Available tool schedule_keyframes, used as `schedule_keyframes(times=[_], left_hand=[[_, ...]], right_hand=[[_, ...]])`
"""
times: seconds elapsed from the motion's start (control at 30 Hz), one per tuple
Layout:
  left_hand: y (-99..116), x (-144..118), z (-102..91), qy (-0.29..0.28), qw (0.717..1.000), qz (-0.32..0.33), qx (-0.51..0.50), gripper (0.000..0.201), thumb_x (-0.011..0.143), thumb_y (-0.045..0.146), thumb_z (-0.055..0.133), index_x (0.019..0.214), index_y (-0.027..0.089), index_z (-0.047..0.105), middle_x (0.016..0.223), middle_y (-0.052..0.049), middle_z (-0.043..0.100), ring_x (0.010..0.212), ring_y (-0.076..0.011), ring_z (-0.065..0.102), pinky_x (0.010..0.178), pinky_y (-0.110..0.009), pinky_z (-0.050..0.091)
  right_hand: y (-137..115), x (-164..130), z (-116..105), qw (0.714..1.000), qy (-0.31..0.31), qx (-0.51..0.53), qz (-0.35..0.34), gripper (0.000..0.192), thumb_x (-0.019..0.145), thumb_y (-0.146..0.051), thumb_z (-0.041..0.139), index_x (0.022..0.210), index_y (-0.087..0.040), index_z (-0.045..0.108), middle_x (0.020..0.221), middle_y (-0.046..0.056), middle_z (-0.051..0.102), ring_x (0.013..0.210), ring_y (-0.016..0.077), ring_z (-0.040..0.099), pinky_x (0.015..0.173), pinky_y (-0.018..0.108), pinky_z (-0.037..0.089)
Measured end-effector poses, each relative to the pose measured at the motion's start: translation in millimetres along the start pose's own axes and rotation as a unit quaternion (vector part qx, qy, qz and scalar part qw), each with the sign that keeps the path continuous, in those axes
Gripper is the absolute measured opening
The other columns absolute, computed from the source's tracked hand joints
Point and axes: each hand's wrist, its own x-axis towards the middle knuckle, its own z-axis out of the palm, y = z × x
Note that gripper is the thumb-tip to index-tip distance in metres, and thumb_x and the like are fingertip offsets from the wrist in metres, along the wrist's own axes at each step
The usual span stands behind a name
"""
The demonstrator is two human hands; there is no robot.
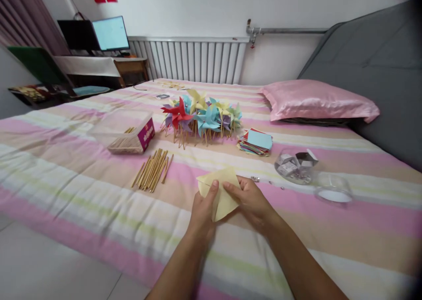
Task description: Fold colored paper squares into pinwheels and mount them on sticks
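Both hands meet on the yellow paper square (220,190) lying flat on the striped bedspread (66,168). Left hand (203,212) pins its near-left edge, thumb on top; right hand (252,200) presses the right corner, apparently folding it. Wooden sticks (153,169) lie forward-left, nearer the left hand, long axes pointing away. Beyond stand the finished pinwheels (201,113).

Near the bed's (66,159) front edge, the left hand (203,208) and right hand (251,200) pinch a folded yellow paper square (221,190); wooden sticks (153,169) lie nearby, finished pinwheels (201,113) toward the far edge.
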Motion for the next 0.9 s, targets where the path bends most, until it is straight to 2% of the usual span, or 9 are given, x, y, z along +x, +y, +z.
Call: schedule_keyframes(times=[0.13,0.37,0.7,0.9], left_hand=[[5.5,5.4,-11.0,0.037,0.999,-0.011,-0.023,0.037,0.074,0.031,0.070,0.103,0.010,0.064,0.092,-0.014,0.072,0.087,-0.0243,0.068,0.078,-0.033,0.054],[8.4,11.5,-19.9,0.003,0.999,-0.022,-0.042,0.038,0.073,0.030,0.070,0.103,0.008,0.066,0.095,-0.015,0.072,0.087,-0.0242,0.068,0.080,-0.034,0.054],[15.3,15.3,-24.9,0.008,0.996,0.073,-0.044,0.050,0.075,0.038,0.068,0.118,0.015,0.061,0.094,-0.010,0.072,0.090,-0.0224,0.067,0.080,-0.033,0.053],[16.6,16.6,-25.2,0.032,0.994,0.096,-0.040,0.042,0.071,0.033,0.071,0.107,0.013,0.067,0.093,-0.009,0.073,0.086,-0.0206,0.067,0.078,-0.032,0.054]], right_hand=[[11.3,1.4,6.6,0.999,-0.013,-0.032,-0.005,0.037,0.076,-0.041,0.067,0.104,-0.017,0.067,0.096,0.007,0.072,0.078,0.0198,0.066,0.071,0.031,0.050],[18.1,8.4,-3.3,0.997,0.036,-0.059,-0.034,0.030,0.079,-0.040,0.065,0.099,-0.019,0.069,0.089,0.005,0.072,0.073,0.0187,0.065,0.069,0.030,0.049],[16.0,5.2,-3.3,0.996,0.062,-0.057,-0.015,0.032,0.074,-0.042,0.069,0.096,-0.018,0.070,0.083,0.004,0.073,0.070,0.0193,0.066,0.067,0.029,0.049],[14.6,5.7,-2.8,0.997,0.066,-0.048,-0.009,0.034,0.073,-0.042,0.071,0.096,-0.017,0.070,0.082,0.005,0.074,0.070,0.0192,0.066,0.069,0.030,0.049]])
